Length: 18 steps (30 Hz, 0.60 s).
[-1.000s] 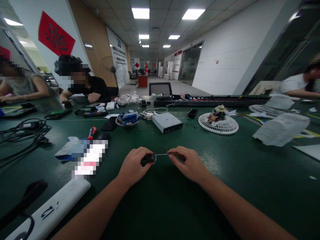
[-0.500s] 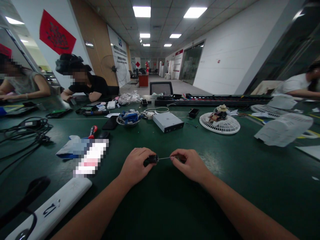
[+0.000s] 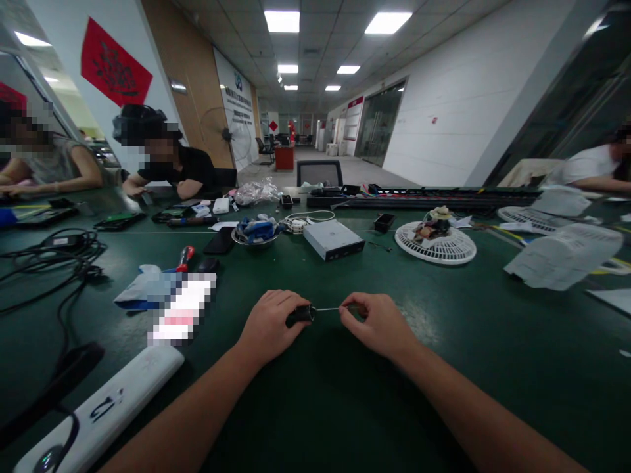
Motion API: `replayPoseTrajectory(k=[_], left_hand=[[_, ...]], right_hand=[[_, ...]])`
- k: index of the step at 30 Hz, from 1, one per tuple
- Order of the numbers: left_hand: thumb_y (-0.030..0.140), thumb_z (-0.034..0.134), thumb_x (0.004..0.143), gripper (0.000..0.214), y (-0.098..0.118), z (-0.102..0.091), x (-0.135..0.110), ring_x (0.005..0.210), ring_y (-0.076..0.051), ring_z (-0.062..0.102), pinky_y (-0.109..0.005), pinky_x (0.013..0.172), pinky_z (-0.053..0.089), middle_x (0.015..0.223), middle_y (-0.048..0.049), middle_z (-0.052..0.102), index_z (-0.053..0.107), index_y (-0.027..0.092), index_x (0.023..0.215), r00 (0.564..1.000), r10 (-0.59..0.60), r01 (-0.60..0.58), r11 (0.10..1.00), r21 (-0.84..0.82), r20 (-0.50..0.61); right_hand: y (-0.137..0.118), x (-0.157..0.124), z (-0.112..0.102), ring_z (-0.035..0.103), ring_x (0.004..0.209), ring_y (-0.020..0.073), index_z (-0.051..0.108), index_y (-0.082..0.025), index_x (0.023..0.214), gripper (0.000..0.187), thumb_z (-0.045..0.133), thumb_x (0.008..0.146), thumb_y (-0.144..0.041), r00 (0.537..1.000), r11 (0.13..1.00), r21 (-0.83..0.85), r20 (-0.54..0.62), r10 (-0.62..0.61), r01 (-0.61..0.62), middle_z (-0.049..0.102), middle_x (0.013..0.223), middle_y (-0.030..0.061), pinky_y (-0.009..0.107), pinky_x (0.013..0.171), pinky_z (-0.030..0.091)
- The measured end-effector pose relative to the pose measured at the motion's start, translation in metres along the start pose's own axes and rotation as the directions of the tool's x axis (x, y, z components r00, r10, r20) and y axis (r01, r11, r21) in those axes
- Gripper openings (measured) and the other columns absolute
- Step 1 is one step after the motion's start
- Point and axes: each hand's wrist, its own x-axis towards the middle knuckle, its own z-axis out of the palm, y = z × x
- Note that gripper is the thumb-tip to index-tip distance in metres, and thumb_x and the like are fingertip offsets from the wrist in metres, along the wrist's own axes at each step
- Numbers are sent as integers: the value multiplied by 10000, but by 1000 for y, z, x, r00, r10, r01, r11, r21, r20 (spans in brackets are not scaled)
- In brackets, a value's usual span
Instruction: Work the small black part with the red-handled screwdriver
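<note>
Just above the middle of the dark green table (image 3: 276,407), my left hand (image 3: 269,328) is closed around a short black cylindrical piece (image 3: 302,315). Its open-looking end faces right. My right hand (image 3: 377,325) pinches a thin metal rod (image 3: 327,309) between thumb and fingertips. The rod lies nearly level and bridges the gap between the hands, its left end at the mouth of the black piece. Whether it goes inside is too small to tell. My right fingers hide the rod's other end.
Beyond my hands are a grey disc drive (image 3: 331,238), a metal bowl with blue cloth (image 3: 257,230) and a white fan grille (image 3: 436,246). Leftward lie a red-handled tool (image 3: 185,257), a glove (image 3: 148,289), a white power bank-like bar (image 3: 106,407) and black cables (image 3: 69,253). Co-workers sit around.
The whole view has shifted slightly to the right. The rod now lies a little more level. Both hands keep their grips.
</note>
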Motion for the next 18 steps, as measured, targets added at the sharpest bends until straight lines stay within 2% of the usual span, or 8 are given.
replayPoseTrajectory(k=[4, 7, 10, 15, 18], left_hand=[[160, 683, 791, 241, 1, -1, 0, 936, -224, 617, -409, 840, 452, 1000, -38, 690, 633, 223, 1018, 1000, 9, -9, 1000, -12, 6], [159, 687, 791, 250, 0, -1, 0, 933, -220, 615, -406, 839, 451, 1001, -32, 690, 628, 223, 1025, 1000, 14, -14, 1000, -6, 5], [173, 685, 794, 246, 0, 0, 0, 934, -225, 616, -410, 835, 453, 1002, -35, 691, 630, 227, 1027, 1000, 12, -12, 1000, 1, 10], [164, 694, 782, 280, -1, 0, -1, 948, -226, 615, -413, 844, 455, 1015, -29, 688, 623, 229, 1044, 1000, 13, -13, 1000, -5, 14], [156, 694, 781, 282, -2, 1, -1, 951, -227, 615, -413, 845, 453, 1018, -29, 688, 625, 230, 1044, 1000, 11, -11, 1000, 1, 8]], right_hand=[[-1, -1, -2, 506, 492, 122, 716, -186, 841, 241, 534, 845, -344, 1000, 1000, 29, 25, -4, 3, 629, 576, -3, 254, 492, 330], [-3, -1, -2, 502, 482, 124, 721, -188, 833, 251, 542, 839, -363, 999, 999, -45, -13, 30, -30, 628, 567, 4, 260, 485, 315], [-5, -2, -2, 518, 498, 126, 727, -185, 793, 242, 560, 823, -358, 1000, 996, -86, 4, 17, -17, 654, 601, 19, 264, 493, 323], [-6, -2, -3, 538, 512, 129, 719, -184, 814, 244, 539, 840, -348, 997, 999, 40, 67, 25, -28, 659, 618, 11, 257, 497, 356], [-6, -2, -1, 543, 515, 135, 718, -193, 830, 253, 534, 846, -366, 997, 998, 23, 43, 64, -65, 655, 613, 8, 260, 499, 353]])
